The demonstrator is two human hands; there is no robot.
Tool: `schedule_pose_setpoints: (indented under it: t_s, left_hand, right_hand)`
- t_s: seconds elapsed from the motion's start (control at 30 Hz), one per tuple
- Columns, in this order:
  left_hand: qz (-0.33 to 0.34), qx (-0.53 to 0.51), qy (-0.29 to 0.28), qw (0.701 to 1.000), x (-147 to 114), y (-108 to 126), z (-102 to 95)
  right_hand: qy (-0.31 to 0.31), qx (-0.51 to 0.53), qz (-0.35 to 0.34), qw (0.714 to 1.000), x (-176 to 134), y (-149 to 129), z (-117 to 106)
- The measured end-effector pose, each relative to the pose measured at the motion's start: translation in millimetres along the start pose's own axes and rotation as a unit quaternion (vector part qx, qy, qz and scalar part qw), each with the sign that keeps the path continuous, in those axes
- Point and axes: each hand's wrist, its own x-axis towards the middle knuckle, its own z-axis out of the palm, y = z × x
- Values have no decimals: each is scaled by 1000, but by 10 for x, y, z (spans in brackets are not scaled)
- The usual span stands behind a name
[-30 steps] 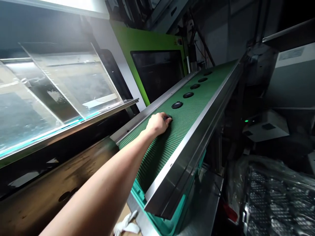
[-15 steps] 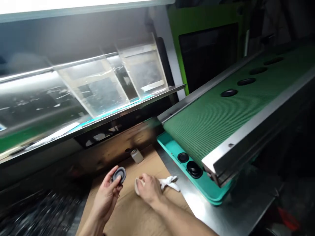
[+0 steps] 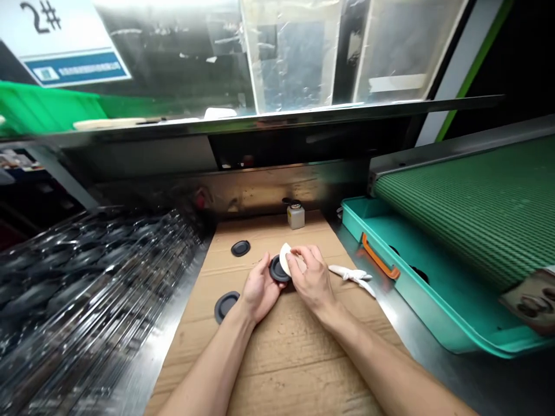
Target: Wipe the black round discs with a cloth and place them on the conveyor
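Cardboard sheet (image 3: 299, 358) beneath, left fingers (image 3: 262, 264) gripping black disc (image 3: 277, 270), right fingers (image 3: 309, 254) pinching white pad (image 3: 284, 257) overlapping it

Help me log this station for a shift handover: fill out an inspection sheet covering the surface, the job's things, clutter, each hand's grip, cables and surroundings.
Surface: creased cardboard sheet on a metal tabletop.
Job's things: black disc and white pad, both held; far loose disc and near loose disc, on the cardboard, the latter partly hidden.
Clutter: small bottle upright near the cardboard's far edge; knotted white cloth by its right edge.
Grips: left grip holds the black disc; right grip pinches the white pad over it.
Cables: nothing seen.
Surroundings: teal bin below the green belt at right, dark items inside; clear plastic at left; "2#" sign upper left.
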Motion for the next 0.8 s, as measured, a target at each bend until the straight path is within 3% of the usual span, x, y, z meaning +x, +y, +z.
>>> schedule_pose_setpoints:
  t_s: [0.27,0.43,0.57,0.7,0.8]
  left_hand:
    - [-6,-98,59,993,43,-67,-102]
    - [5,-92,43,995,91,-114,-131]
    - [-16,-98,62,993,101,-116,-151]
    - [7,-84,39,996,96,-116,-174]
    - [-4,-78,54,995,94,-116,-175]
  right_hand:
    - [-98,-173,-108,974,-221,-172,147]
    - [-74,-172,-65,980,-147,-50,233]
    - [-127,-164,-91,974,-182,-79,228]
    - [-99,-180,-50,977,-146,-114,210]
    - [-124,-167,-74,975,-128,-107,204]
